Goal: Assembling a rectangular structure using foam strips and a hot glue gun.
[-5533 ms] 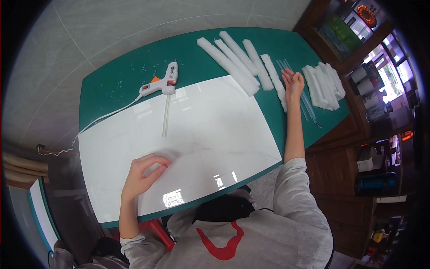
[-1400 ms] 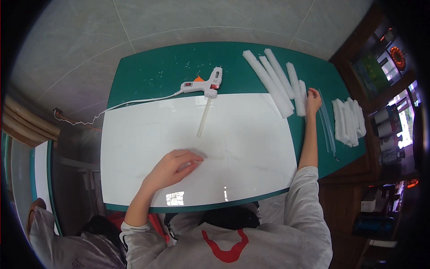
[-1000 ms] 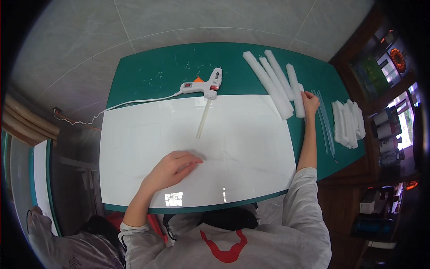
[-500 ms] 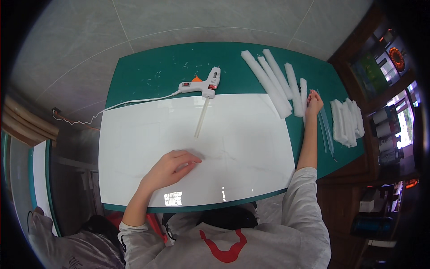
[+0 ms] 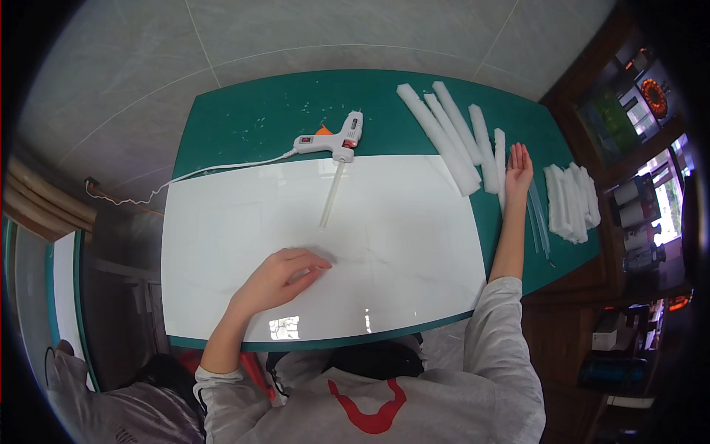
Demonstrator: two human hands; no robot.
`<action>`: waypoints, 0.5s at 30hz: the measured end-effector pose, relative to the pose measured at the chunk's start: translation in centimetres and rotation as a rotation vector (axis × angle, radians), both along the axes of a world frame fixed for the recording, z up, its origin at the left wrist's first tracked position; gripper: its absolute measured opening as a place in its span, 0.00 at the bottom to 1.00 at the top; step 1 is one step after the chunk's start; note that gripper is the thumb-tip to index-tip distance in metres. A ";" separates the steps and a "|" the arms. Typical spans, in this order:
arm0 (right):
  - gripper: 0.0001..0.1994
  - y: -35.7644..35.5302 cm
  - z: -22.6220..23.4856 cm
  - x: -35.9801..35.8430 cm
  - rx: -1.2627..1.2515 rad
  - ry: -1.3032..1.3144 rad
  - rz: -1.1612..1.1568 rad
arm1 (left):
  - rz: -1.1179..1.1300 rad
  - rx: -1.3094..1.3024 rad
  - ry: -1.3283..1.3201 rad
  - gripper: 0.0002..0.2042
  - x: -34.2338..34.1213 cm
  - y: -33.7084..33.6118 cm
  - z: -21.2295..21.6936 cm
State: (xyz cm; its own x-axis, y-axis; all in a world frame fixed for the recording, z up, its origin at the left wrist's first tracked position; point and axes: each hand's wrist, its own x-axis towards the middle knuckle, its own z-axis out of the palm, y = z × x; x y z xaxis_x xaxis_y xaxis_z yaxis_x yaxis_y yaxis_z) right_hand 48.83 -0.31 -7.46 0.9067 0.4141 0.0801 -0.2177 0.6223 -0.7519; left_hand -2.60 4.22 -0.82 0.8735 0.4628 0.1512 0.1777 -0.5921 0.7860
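Over the near middle of a glossy white board [image 5: 414, 244] is my left hand [image 5: 285, 277], fingers loosely curved, the thumb apart from them and nothing between. At the far right, my right hand [image 5: 520, 169] has its fingers stretched out and holds nothing that I can see. It lies between a short white fluffy strip [image 5: 500, 159] and several clear glue sticks [image 5: 541, 222]. A white hot glue gun [image 5: 342, 140] with an orange trigger rests at the board's far edge. A long glue stick [image 5: 333, 194] sticks out of its back, over the board.
More white fluffy strips [image 5: 436, 133] lie fanned out at the back right. A bundle of shorter ones [image 5: 572, 201] sits near the right edge of the green table [image 5: 251, 111]. The gun's white cord [image 5: 222, 166] runs left to the wall. Another person's sleeve [image 5: 140, 411] shows at lower left.
My right hand has gone from bunched fingers to stretched-out ones at about the same spot. My left hand and the glue gun have stayed where they were.
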 end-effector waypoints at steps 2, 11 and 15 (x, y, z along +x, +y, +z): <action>0.15 -0.1 0.1 -0.1 -0.008 -0.010 -0.005 | -0.003 -0.003 -0.005 0.07 0.1 -0.1 0.1; 0.11 -0.4 -2.0 3.2 0.348 0.088 0.107 | -0.008 -0.005 0.002 0.07 0.1 -0.1 0.1; 0.11 -0.1 -2.2 3.1 0.379 0.071 0.124 | -0.009 0.007 -0.001 0.06 0.0 0.0 0.0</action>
State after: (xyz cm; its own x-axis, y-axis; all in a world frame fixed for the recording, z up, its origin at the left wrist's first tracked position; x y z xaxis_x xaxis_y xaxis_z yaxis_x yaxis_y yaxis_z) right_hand 51.93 -0.43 -9.62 0.8606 0.4737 0.1869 -0.3519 0.8185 -0.4542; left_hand -2.56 4.23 -0.80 0.8774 0.4542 0.1547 0.1721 -0.5988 0.7822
